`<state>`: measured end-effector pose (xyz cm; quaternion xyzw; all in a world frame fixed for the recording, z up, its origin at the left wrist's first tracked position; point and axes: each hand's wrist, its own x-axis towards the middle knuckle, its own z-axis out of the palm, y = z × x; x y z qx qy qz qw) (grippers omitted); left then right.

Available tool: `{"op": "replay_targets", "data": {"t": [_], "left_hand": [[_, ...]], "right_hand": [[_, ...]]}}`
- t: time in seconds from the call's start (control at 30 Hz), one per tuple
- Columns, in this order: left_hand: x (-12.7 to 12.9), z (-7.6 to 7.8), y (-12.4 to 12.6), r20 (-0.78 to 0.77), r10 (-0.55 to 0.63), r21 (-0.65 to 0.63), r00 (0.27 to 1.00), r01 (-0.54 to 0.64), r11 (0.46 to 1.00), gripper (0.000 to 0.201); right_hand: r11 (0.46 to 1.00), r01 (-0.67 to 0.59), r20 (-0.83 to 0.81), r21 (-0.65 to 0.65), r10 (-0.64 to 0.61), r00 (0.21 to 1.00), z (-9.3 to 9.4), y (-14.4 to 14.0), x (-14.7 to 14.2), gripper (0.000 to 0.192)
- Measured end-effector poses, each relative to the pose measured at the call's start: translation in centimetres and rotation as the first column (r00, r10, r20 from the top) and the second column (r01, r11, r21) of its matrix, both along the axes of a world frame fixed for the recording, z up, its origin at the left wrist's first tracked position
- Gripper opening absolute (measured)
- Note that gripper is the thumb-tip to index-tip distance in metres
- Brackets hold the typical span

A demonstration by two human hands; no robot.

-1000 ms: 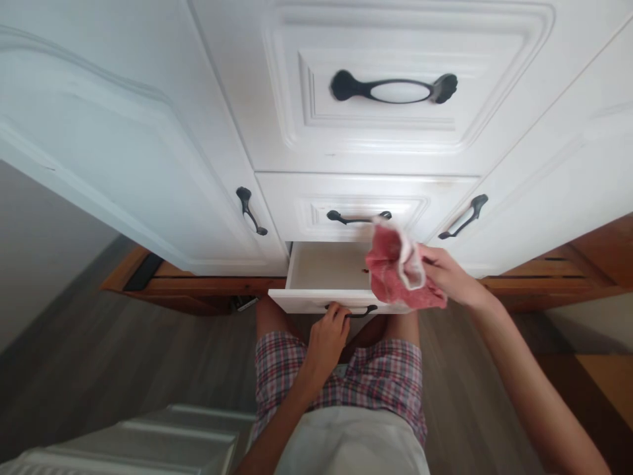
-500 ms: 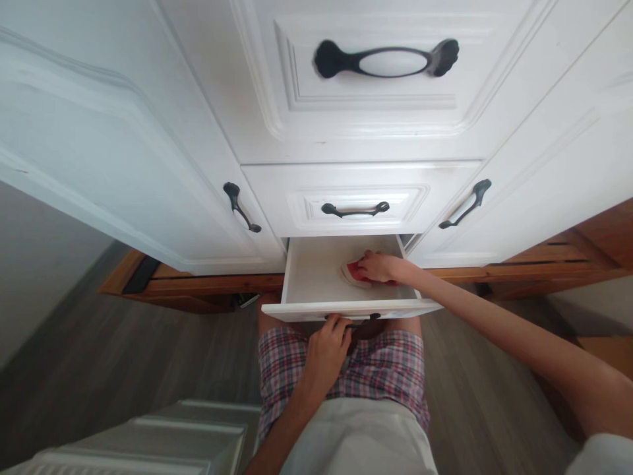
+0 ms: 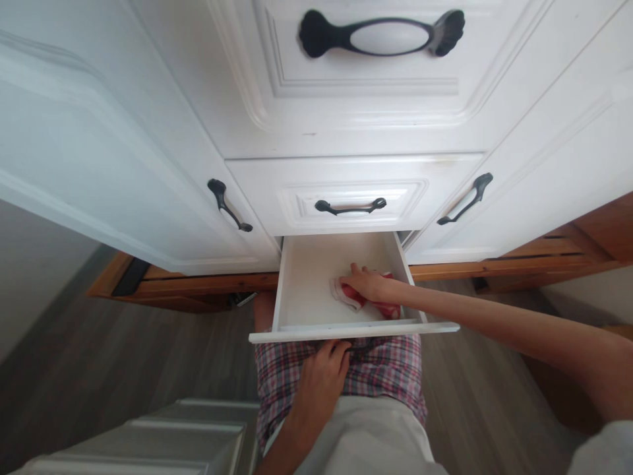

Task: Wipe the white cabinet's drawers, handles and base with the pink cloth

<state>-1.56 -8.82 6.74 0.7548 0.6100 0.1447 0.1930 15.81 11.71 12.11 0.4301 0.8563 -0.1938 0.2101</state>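
A white drawer (image 3: 306,274) stands pulled out low in the cabinet. Under its front edge, my left hand (image 3: 324,369) has its fingers curled on the dark drawer handle (image 3: 360,346), which is partly hidden. Inside the drawer, my right hand (image 3: 368,285) is closed over a crumpled red and white cloth (image 3: 388,309) that lies against the drawer bottom. Part of the cloth is covered by my fingers and palm.
White drawer fronts with dark handles (image 3: 350,207) rise above, and cabinet doors (image 3: 173,198) flank them. A wooden base (image 3: 198,284) runs beneath. At the lower left is a white panelled piece (image 3: 198,435). My legs in plaid shorts (image 3: 281,376) are under the drawer front.
The drawer has come further out toward me, with my left hand on its handle. My right hand has moved the cloth slightly left and nearer; more red cloth shows.
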Motion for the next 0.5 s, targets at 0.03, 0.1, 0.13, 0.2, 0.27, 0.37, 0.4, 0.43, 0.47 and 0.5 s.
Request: {"op": "replay_targets", "data": {"t": [0.03, 0.1, 0.13, 0.2, 0.27, 0.37, 0.4, 0.43, 0.47, 0.5], "left_hand": [[0.1, 0.0, -0.2, -0.001, 0.006, 0.0, 1.0, -0.006, 1.0, 0.031], [0.4, -0.1, -0.5, -0.012, 0.018, -0.01, 1.0, -0.018, 1.0, 0.03], [0.6, -0.1, -0.6, -0.024, 0.024, -0.016, 0.999, -0.025, 1.0, 0.03], [0.9, -0.3, -0.7, -0.051, 0.024, -0.029, 0.998, -0.026, 0.999, 0.03], [0.8, -0.4, -0.8, -0.063, 0.003, -0.042, 0.998, -0.006, 0.999, 0.032], [-0.1, 0.7, -0.3, 0.002, -0.053, -0.073, 0.999, 0.053, 0.996, 0.035], [-0.6, 1.8, 0.0, 0.076, -0.074, -0.083, 0.994, 0.08, 0.993, 0.035], [-1.1, 3.2, 0.4, 0.18, -0.091, -0.094, 0.979, 0.109, 0.99, 0.033], [-1.6, 5.0, 0.8, 0.313, -0.104, -0.105, 0.944, 0.143, 0.984, 0.031], [-2.1, 7.0, 1.2, 0.48, -0.117, -0.106, 0.87, 0.19, 0.976, 0.026]], "right_hand": [[1.0, -0.008, -0.005, 0.018, 0.008, 1.0, -0.3, 0.3, 0.3, 0.04], [0.996, -0.007, -0.006, 0.09, 0.008, 1.0, -0.9, 1.6, 0.9, 0.037], [0.99, 0.001, -0.001, 0.141, -0.001, 1.0, -1.1, 2.5, 1.1, 0.04], [0.971, 0.025, 0.015, 0.239, -0.03, 0.999, -1.4, 4.6, 1.6, 0.05], [0.953, 0.052, 0.034, 0.3, -0.066, 0.997, -1.5, 6.6, 2.0, 0.047], [0.928, 0.107, 0.048, 0.356, -0.132, 0.99, -1.8, 8.3, 2.4, 0.046], [0.917, 0.13, 0.046, 0.377, -0.159, 0.986, -2.1, 8.2, 2.3, 0.049], [0.903, 0.157, 0.043, 0.4, -0.19, 0.981, -2.4, 7.9, 2.1, 0.051], [0.888, 0.185, 0.039, 0.421, -0.221, 0.974, -2.8, 7.3, 1.8, 0.052], [0.876, 0.21, 0.036, 0.434, -0.25, 0.968, -3.3, 6.7, 1.4, 0.054]]}}
